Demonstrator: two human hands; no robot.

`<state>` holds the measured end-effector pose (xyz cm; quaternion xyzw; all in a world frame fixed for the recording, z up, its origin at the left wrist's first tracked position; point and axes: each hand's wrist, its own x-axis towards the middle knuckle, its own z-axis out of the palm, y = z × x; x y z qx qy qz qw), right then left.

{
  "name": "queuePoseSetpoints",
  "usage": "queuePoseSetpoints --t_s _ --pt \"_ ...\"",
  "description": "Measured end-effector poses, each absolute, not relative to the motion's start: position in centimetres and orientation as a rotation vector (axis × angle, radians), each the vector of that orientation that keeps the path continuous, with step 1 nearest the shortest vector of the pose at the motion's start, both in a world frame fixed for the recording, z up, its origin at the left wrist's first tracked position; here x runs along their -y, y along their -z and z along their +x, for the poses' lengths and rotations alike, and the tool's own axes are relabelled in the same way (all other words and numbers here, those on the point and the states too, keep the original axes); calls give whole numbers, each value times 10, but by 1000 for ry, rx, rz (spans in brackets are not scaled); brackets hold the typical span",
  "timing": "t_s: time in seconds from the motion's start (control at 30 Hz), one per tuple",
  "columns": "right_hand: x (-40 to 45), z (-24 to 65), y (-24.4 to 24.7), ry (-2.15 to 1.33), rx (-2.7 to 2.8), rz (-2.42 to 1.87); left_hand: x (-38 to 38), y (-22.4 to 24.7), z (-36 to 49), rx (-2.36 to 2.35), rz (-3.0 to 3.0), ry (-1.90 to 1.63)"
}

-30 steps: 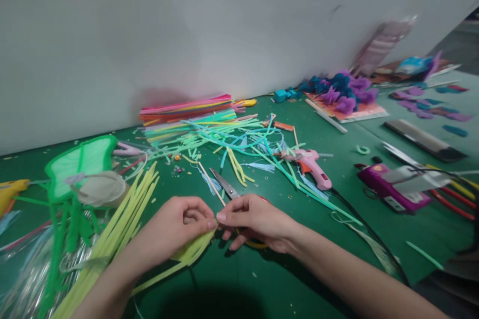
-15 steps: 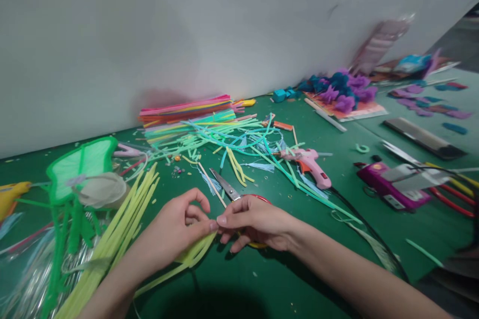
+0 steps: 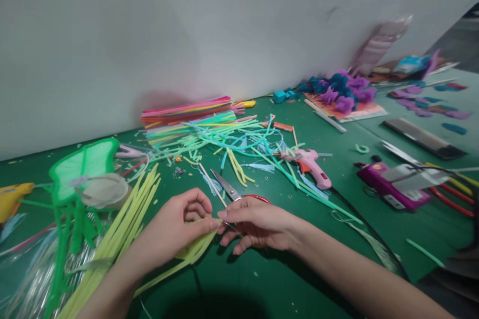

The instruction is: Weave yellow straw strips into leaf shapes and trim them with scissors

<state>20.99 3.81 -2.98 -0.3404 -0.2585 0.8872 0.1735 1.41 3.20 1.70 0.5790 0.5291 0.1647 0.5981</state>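
My left hand [image 3: 174, 232] is closed, its thumb and forefinger pinching a pale yellow shape [image 3: 200, 248] edged with fuzzy pipe cleaner, one strip of which trails toward me. At the tip of that shape, my right hand [image 3: 258, 222] pinches a thin wire or thread [image 3: 232, 228] between thumb and forefinger, with its other fingers loosely curled. Just behind and partly under the right hand lie scissors [image 3: 228, 187] with red-and-yellow handles. Beneath my left forearm runs a bundle of yellow pipe cleaners [image 3: 130, 209].
Colourful pipe cleaners [image 3: 187, 109] are heaped by the wall. A pink glue gun [image 3: 312, 164] with a black cord lies right, near a purple device [image 3: 392, 187]. At left are a green winged piece [image 3: 84, 164] and a yellow glue gun [image 3: 15, 194]. Purple and blue flowers [image 3: 344, 92] sit farther back.
Both hands stay almost in place. The right fingers have shifted slightly, and a thin wire or thread now shows across them; more of the yellow tip is visible.
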Motion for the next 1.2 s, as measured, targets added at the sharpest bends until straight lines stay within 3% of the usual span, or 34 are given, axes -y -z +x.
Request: queuePoseSetpoints --t_s 0.6,0.87,1.2 --pt "-31 201 24 -2135 1004 -1170 -33 -8 15 -1295 1329 -417" --pt "-29 200 25 -2073 1170 -1195 -41 -15 -10 -1179 1502 -49" --pt "-19 188 25 -1757 1349 -1374 -41 -13 -5 -1240 1471 -89"
